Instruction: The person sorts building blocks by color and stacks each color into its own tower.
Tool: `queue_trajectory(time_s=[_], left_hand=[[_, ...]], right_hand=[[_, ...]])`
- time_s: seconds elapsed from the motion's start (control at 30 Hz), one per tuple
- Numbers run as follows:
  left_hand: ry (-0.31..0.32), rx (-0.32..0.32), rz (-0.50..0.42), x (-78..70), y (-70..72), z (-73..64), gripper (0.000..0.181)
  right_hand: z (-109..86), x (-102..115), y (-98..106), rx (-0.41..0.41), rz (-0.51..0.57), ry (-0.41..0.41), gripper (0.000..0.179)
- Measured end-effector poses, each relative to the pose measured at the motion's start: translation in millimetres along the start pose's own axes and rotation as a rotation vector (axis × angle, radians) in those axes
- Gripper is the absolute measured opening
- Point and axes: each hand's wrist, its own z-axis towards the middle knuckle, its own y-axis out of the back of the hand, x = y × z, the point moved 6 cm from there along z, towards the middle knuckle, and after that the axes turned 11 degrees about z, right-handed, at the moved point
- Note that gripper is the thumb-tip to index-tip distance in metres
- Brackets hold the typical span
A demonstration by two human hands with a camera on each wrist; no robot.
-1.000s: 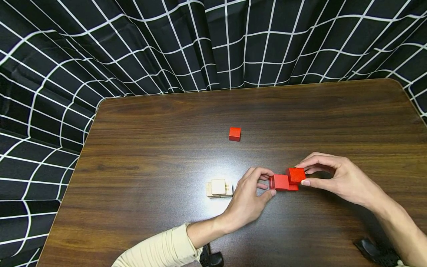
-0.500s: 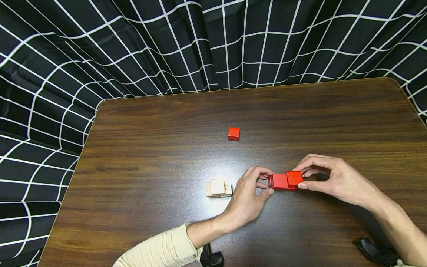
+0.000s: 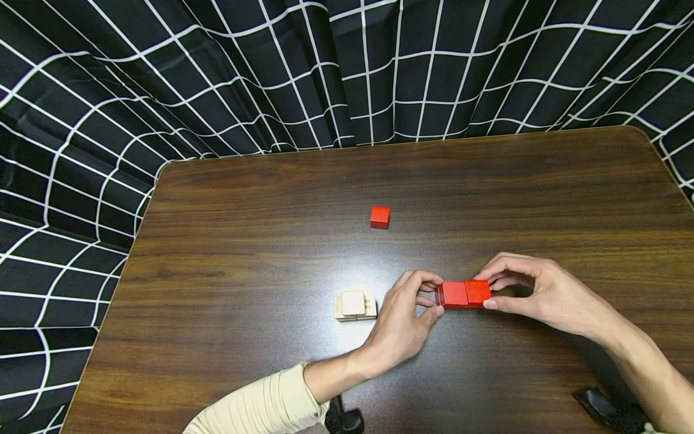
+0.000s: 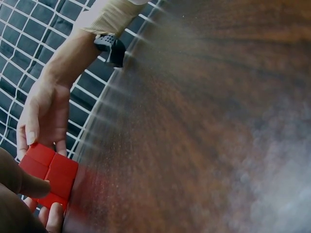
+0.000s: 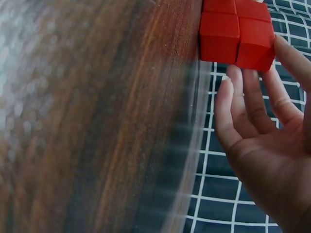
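In the head view, two red cubes lie side by side on top of a lower red row, forming a compact block on the table. The left hand (image 3: 403, 316) holds the left end, with thumb and fingers around the upper left cube (image 3: 454, 293). The right hand (image 3: 537, 289) pinches the upper right cube (image 3: 478, 292) between thumb and fingers. Two layers show in the right wrist view, the upper cube (image 5: 255, 43) over the lower cube (image 5: 219, 36), edges nearly flush. From the left wrist, the left thumb (image 4: 34, 187) crosses the red cubes (image 4: 62, 174).
A single red cube (image 3: 380, 217) sits farther back on the brown wooden table (image 3: 244, 241). Left of the left hand stands a small stack of pale wooden blocks (image 3: 353, 304). Behind the table hangs a black curtain (image 3: 368, 72) with a white grid.
The right hand has brought its red cube slightly left and down, from raised and offset to level beside the other upper cube. The left hand keeps its hold, almost still.
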Motion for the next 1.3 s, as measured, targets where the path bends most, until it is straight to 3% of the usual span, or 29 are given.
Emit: queue_trajectory(time_s=[0.67,0.93,1.3], left_hand=[[-0.02,-0.025,-0.001,0.0,-0.3,-0.2,0.041],[-0.023,-0.021,-0.003,-0.4,-0.8,-0.2,0.041],[-0.009,-0.009,0.01,0.5,-0.2,-0.6,0.042]], right_hand=[[3.2,4.3,1.0,0.034,0.008,0.021,0.041],[12.8,17.5,9.2,-0.029,-0.03,0.075,0.049],[34.3,29.5,11.5,-0.063,-0.104,0.035,0.046]])
